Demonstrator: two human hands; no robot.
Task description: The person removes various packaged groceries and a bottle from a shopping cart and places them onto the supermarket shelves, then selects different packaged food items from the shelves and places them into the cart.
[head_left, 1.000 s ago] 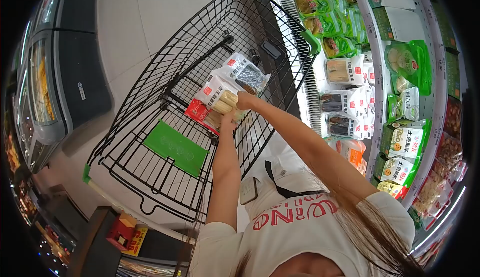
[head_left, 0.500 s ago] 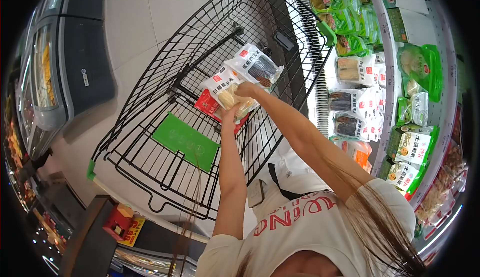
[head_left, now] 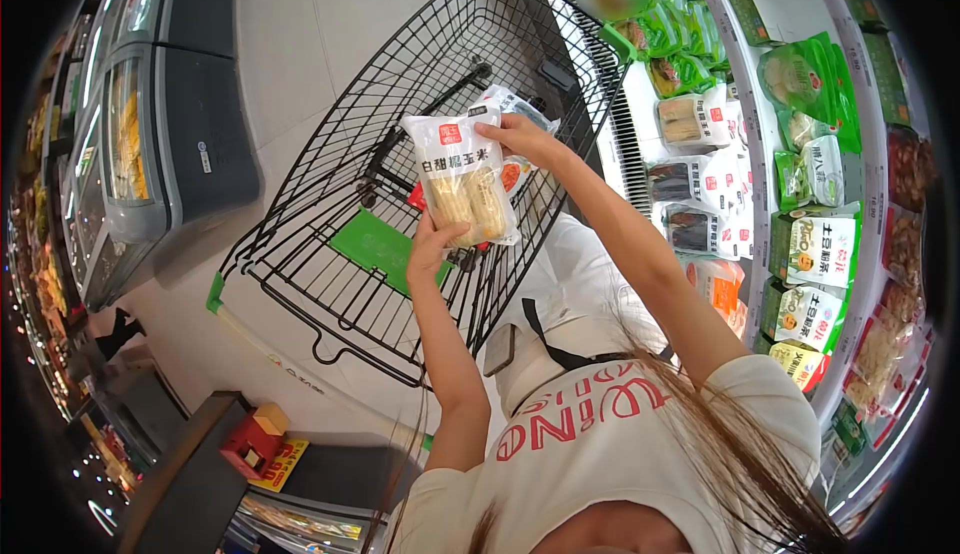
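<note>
A clear-and-white packet of pale yellow corn cobs (head_left: 463, 189) is held up above the shopping cart (head_left: 330, 144). My left hand (head_left: 432, 249) grips its lower left corner, with the thumb over the front. At the upper right edge, my right hand (head_left: 517, 139) pinches the plastic. Behind the held packet, a second packet with dark contents (head_left: 522, 104) lies in the cart, partly covered by my right hand. Some red packaging (head_left: 416, 197) shows beneath the held packet, mostly hidden.
Refrigerated shelves on the right hold corn packets (head_left: 690, 119), green bags (head_left: 815, 79) and boxed goods (head_left: 822, 249). A freezer cabinet (head_left: 185, 144) stands at left. A red box with a yellow sign (head_left: 285, 462) sits lower left. The cart has a green seat panel (head_left: 372, 244).
Both hands have raised the corn packet from the cart's contents toward me, and it now faces upward, more upright. The cart and shelves have shifted slightly in view.
</note>
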